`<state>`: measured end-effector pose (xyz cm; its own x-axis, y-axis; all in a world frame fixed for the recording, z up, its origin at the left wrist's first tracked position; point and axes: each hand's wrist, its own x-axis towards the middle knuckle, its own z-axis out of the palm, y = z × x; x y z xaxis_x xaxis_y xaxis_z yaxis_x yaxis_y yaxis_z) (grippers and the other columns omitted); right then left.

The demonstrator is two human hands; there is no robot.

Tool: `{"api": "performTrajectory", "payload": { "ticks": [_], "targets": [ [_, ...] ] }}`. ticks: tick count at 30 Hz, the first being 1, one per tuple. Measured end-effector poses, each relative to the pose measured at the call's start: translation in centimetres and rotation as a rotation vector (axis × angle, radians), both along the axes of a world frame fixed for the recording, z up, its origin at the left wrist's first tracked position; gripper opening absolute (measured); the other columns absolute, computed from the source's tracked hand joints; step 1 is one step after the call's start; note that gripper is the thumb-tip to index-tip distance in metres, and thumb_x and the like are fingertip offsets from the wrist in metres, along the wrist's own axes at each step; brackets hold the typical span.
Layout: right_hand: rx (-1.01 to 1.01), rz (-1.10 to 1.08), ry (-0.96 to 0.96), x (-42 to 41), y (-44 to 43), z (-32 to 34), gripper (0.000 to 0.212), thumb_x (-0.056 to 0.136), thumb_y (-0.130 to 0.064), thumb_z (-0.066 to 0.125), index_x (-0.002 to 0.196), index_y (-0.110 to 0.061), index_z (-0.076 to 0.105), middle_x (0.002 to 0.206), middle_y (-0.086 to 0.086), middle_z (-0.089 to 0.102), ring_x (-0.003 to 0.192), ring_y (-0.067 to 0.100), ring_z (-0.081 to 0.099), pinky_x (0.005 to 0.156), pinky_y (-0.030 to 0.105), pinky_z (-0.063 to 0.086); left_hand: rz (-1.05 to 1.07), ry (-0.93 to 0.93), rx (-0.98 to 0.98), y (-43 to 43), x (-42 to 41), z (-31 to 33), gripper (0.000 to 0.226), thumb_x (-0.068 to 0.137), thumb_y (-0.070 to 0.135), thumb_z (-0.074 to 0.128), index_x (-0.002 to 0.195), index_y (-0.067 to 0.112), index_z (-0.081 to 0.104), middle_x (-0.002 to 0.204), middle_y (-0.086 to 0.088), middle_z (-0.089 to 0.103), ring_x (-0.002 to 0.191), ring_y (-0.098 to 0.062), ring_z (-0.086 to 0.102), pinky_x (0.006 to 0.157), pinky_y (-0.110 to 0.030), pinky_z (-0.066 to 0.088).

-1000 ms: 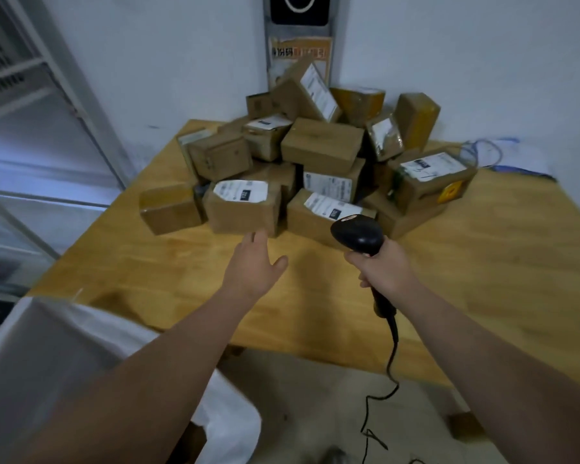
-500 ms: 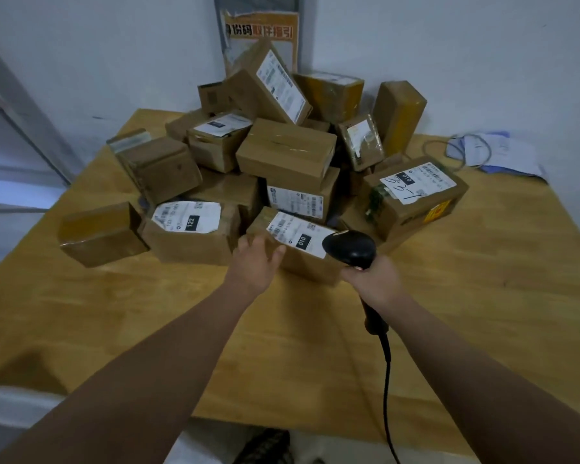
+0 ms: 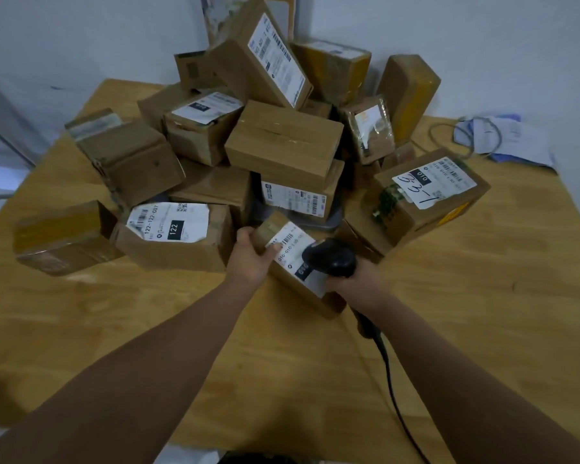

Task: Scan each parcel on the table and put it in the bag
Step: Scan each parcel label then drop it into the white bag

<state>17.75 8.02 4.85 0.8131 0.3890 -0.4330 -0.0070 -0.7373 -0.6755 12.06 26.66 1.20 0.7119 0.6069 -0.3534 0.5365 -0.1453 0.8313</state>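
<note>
The wooden table point(image 3: 148, 329) carries a pile point(image 3: 282, 145) of boxes at its far middle. Left of centre, a box marked 122 point(image 3: 175, 236) lies at the pile's near edge. Just right of it, the left hand point(image 3: 253, 259) grasps the parcel point(image 3: 295, 262) by its left end, thumb on the label. The scanner point(image 3: 332, 257) head sits over the label's right part. The right hand point(image 3: 359, 286) grips the scanner handle. The cable point(image 3: 392, 380) trails toward the near edge. Papers point(image 3: 509, 139) lie far right.

left hand point(image 3: 253, 259) now gripping front parcel point(image 3: 292, 262), scanner point(image 3: 332, 257) closer
</note>
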Motion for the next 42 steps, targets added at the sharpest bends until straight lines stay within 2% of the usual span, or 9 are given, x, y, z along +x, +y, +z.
{"api": "performTrajectory", "payload": {
  "ticks": [3,5,7,10,18,21,25,29,42],
  "targets": [
    [0.021,-0.072,0.121,-2.2,-2.1,-0.5,0.015,0.081,-0.020,0.072,0.091,-0.010,0.067,0.086,0.009,0.068,0.083,0.024,0.065,0.072,0.034,0.053,-0.085,-0.026,0.037,-0.9,-1.0,-0.3,0.057,0.091,0.028,0.065,0.140,0.011,0.041,0.128,-0.008,0.056,0.118,-0.024,0.054,0.093,-0.032,0.045],
    [0.004,-0.050,0.030,-3.0,-2.9,-0.3,0.016,0.081,-0.020,0.072,0.088,-0.007,0.067,0.082,0.008,0.064,0.083,0.023,0.062,0.072,0.034,0.050,-0.098,-0.057,0.029,-1.4,-1.5,-0.6,0.056,0.091,0.027,0.065,0.140,0.012,0.043,0.130,-0.006,0.055,0.119,-0.022,0.052,0.097,-0.032,0.044],
    [-0.049,0.013,-0.156,-3.5,-3.0,0.6,0.017,0.080,-0.021,0.072,0.087,-0.007,0.066,0.080,0.001,0.054,0.092,0.023,0.056,0.082,0.039,0.049,-0.071,-0.107,-0.031,-1.7,-1.8,-1.0,0.054,0.092,0.026,0.064,0.140,0.013,0.044,0.131,-0.008,0.055,0.118,-0.024,0.055,0.100,-0.042,0.047],
    [0.024,-0.033,-0.131,-4.8,-2.9,2.0,0.012,0.079,-0.021,0.072,0.082,-0.014,0.063,0.079,0.001,0.061,0.083,0.022,0.062,0.074,0.042,0.054,0.005,-0.149,-0.127,-2.0,-1.9,-1.1,0.047,0.094,0.023,0.060,0.138,0.016,0.046,0.127,-0.008,0.055,0.114,-0.027,0.058,0.095,-0.048,0.051],
    [0.053,-0.055,-0.122,-6.1,-2.6,2.2,0.018,0.079,-0.016,0.072,0.070,-0.021,0.057,0.062,-0.004,0.059,0.058,0.012,0.058,0.050,0.024,0.044,0.037,-0.150,-0.163,-2.1,-1.8,-1.2,0.043,0.097,0.024,0.056,0.139,0.024,0.046,0.127,-0.006,0.055,0.112,-0.021,0.057,0.087,-0.038,0.056],
    [0.049,-0.030,-0.114,-6.2,-2.5,2.4,0.015,0.079,-0.017,0.072,0.073,-0.021,0.058,0.064,-0.003,0.061,0.060,0.014,0.060,0.052,0.026,0.047,0.033,-0.152,-0.152,-2.0,-1.7,-1.0,0.044,0.097,0.022,0.056,0.140,0.022,0.045,0.125,-0.004,0.055,0.107,-0.017,0.057,0.081,-0.029,0.055],
    [0.041,-0.011,-0.122,-6.4,-2.4,2.6,0.015,0.080,-0.019,0.071,0.074,-0.022,0.058,0.065,-0.002,0.061,0.062,0.015,0.060,0.054,0.027,0.048,0.035,-0.135,-0.133,-2.1,-1.6,-0.8,0.045,0.097,0.022,0.056,0.140,0.022,0.045,0.132,-0.009,0.054,0.116,-0.023,0.057,0.087,-0.036,0.056],
    [0.050,-0.030,-0.129,-6.4,-2.3,2.9,0.016,0.079,-0.018,0.071,0.071,-0.020,0.058,0.064,0.000,0.060,0.062,0.019,0.060,0.055,0.033,0.048,0.032,-0.118,-0.103,-2.1,-1.5,-0.6,0.045,0.097,0.023,0.056,0.140,0.021,0.045,0.132,-0.008,0.054,0.113,-0.020,0.056,0.085,-0.032,0.054],
    [0.066,-0.009,-0.105,-6.0,-2.2,3.4,0.016,0.081,-0.016,0.069,0.070,-0.018,0.058,0.063,0.003,0.060,0.060,0.016,0.057,0.054,0.027,0.045,0.024,-0.079,-0.118,-2.1,-1.2,-0.7,0.046,0.095,0.025,0.058,0.139,0.024,0.045,0.133,-0.008,0.054,0.118,-0.024,0.058,0.087,-0.041,0.057]
  ]
}}
